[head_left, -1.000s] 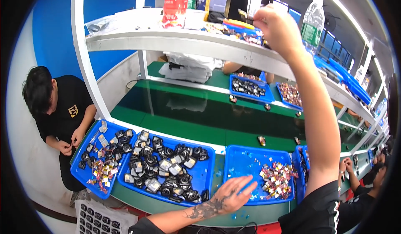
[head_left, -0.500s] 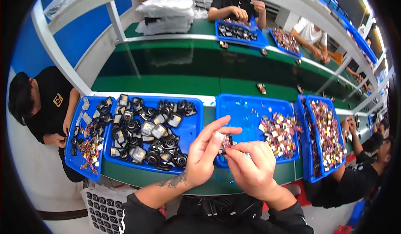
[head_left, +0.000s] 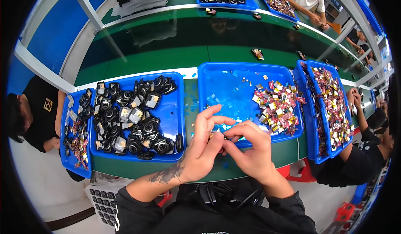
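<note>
Since half a second ago, the trays have shifted upward in the head view as the camera dips, and the small electronic piece (head_left: 222, 151), which showed its face then, is now mostly covered by fingers. A second ago the right hand was up at the shelf; now it works beside the left.

In the head view, the left hand (head_left: 200, 156) holds the piece with its thumb, its forefinger and middle finger spread out above. The right hand (head_left: 255, 149) pinches at the same piece, thumb and forefinger almost meeting; exactly what they grip is hidden. Work on this piece looks unfinished, since both hands are busy on it. Plenty seems left: left of the hands, a blue tray (head_left: 169, 119) holds jumbled black cases (head_left: 148, 127), and beyond them a second tray (head_left: 219, 88) carries a heap of small parts (head_left: 275, 106). How many are finished, I cannot tell.

The cases are glossy and rounded-square, some showing circular discs, others pale flat faces. The heap mixes silvery blocks with reddish, thin, crinkled strips. Light blue film scraps (head_left: 235, 73) litter that tray's smooth plastic. Farther right of the hands, another tray (head_left: 333, 154) is heaped with similar parts. Underneath, the worktop (head_left: 142, 168) is smooth and green.
</note>
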`<move>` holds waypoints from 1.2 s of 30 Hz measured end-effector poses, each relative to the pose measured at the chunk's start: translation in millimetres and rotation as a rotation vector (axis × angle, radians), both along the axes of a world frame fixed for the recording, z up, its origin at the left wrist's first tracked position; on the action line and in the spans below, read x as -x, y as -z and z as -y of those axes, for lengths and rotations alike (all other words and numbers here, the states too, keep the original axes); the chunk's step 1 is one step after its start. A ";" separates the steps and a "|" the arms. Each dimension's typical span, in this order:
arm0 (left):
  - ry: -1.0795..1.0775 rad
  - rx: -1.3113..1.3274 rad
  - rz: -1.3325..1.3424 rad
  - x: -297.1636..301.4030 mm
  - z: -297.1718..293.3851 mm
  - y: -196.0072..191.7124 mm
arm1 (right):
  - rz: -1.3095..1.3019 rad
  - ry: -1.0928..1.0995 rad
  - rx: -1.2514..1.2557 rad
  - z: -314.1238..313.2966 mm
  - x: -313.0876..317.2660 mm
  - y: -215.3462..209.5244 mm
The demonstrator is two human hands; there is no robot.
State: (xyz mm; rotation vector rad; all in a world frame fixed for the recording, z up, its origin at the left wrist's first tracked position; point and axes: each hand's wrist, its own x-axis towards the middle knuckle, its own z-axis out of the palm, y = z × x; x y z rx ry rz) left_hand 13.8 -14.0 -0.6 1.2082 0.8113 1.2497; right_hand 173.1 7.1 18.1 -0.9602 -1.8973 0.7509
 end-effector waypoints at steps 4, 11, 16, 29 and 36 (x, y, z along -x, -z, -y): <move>0.047 0.137 -0.053 4.6 7.0 -10.9 | -0.023 0.060 0.057 0.4 -1.7 4.9; 0.105 0.264 0.204 -15.7 48.9 0.4 | 0.046 0.076 -0.133 24.2 -28.3 8.8; 0.153 0.236 -0.051 -11.9 56.4 -5.3 | 0.268 -0.172 -0.135 21.3 -45.1 -5.2; 0.227 0.365 -0.006 -7.8 50.3 7.4 | 0.163 -0.357 0.247 17.5 -53.8 -13.8; 0.112 0.375 0.203 -14.9 51.4 11.7 | 0.246 -0.229 -0.045 20.5 -44.0 -4.4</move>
